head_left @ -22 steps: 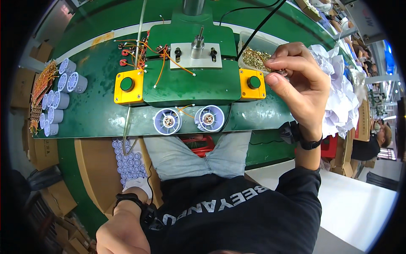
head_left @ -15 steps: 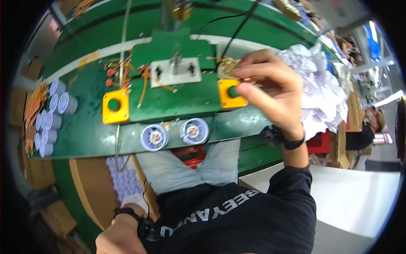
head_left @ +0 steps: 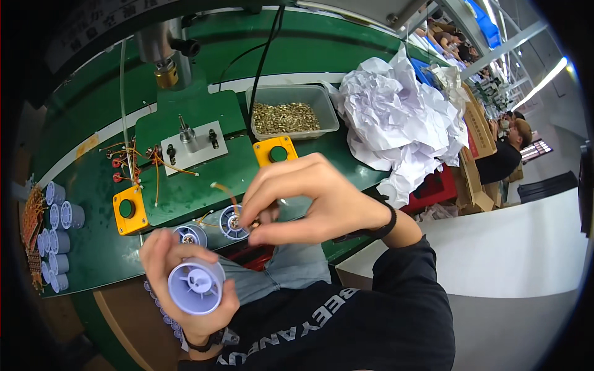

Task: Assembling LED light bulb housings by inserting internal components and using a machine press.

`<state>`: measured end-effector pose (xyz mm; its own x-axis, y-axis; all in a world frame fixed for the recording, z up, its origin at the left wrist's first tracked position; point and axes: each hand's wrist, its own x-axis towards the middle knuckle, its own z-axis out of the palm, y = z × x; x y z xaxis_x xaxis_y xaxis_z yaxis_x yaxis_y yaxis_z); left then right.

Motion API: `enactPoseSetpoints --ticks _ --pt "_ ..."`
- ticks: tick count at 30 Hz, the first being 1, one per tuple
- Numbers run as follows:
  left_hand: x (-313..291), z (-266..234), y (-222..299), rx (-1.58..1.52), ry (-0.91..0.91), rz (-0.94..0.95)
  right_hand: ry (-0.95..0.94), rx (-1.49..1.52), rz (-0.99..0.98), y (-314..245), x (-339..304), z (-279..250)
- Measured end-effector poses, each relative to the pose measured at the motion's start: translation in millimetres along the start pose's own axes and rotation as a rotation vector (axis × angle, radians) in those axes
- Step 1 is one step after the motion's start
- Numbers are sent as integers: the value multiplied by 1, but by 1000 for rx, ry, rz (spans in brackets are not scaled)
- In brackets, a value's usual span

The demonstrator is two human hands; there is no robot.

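My left hand [head_left: 162, 260] is wrapped round a lavender plastic cup [head_left: 210, 275], its open end tilted up and a spoked hub inside. To its right my right hand [head_left: 303, 198] is closed in a pinch over another lavender cup [head_left: 228, 230] on the bench edge. An orange wire [head_left: 223, 189] rises beside those fingertips; what they pinch is too small and hidden to tell. A third lavender cup [head_left: 194, 233] with a coppery centre stands partly behind my left hand.
A press head [head_left: 166, 73] hangs over a metal fixture plate [head_left: 207, 147] between two yellow button boxes [head_left: 137, 224]. Small brass pieces fill a clear bin [head_left: 331, 120]. Crumpled white paper [head_left: 396, 117] lies at right. Several lavender cups [head_left: 59, 241] and wire bundles [head_left: 32, 229] stand at left.
My left hand has come up from low at the left, now with a lavender cup. My right hand has moved from near the brass bin down to the cups. The view has shifted.
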<state>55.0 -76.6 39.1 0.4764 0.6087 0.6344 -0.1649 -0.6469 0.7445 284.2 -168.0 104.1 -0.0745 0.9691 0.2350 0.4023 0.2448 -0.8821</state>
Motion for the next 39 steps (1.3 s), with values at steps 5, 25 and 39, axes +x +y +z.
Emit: enactPoseSetpoints --ticks 5,25,39 --pt "-8 -3 -11 -50 -300 -141 -40 140 -18 6 0 11" --pt "-14 9 -25 156 -21 -16 368 -318 -255 -5 -37 16" --pt "-14 14 -31 234 7 113 146 -402 -91 -5 -22 21"
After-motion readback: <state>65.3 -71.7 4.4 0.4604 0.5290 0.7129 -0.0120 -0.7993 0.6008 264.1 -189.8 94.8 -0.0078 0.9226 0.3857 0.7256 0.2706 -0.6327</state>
